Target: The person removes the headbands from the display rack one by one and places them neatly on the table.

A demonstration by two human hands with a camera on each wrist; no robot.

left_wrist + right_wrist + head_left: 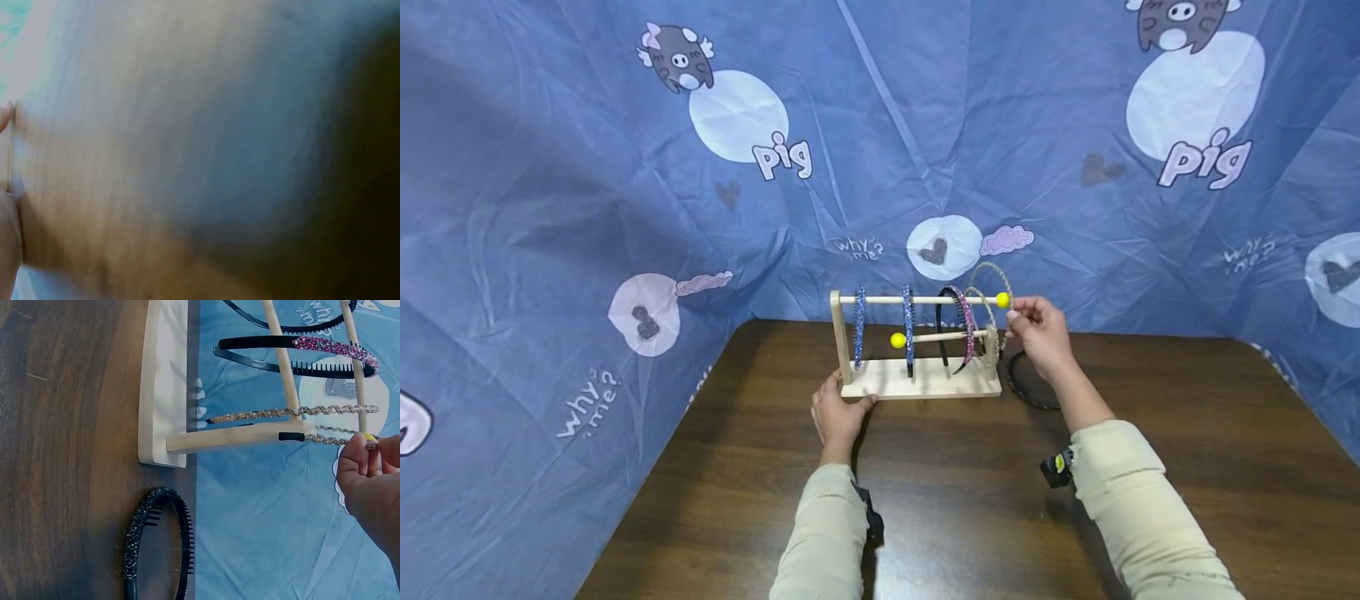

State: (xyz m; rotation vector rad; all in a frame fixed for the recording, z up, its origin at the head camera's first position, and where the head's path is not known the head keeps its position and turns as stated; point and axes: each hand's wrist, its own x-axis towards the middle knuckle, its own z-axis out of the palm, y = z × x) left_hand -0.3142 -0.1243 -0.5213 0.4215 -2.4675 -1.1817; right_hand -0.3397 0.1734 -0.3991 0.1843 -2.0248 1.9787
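A wooden headband stand (891, 387) stands on the table, with two rods tipped by yellow balls. At its left end, my left hand (837, 417) grips the base, thumb along the front. My right hand (1043, 335) pinches a gold beaded headband (325, 440) between thumb and fingers, beside the upper rod's yellow ball (1003, 300). A second gold beaded headband (250, 415) hangs just inward. Further left hang a pink-beaded headband (967, 321), a black one (938, 325) and two blue glittery headbands (909, 325). The left wrist view is blurred, showing only the hand's edge.
A black beaded headband (130, 544) lies on the brown wooden table (962, 500), right of the stand and below my right hand. Behind the table hangs a blue cloth (865, 100) with pig prints.
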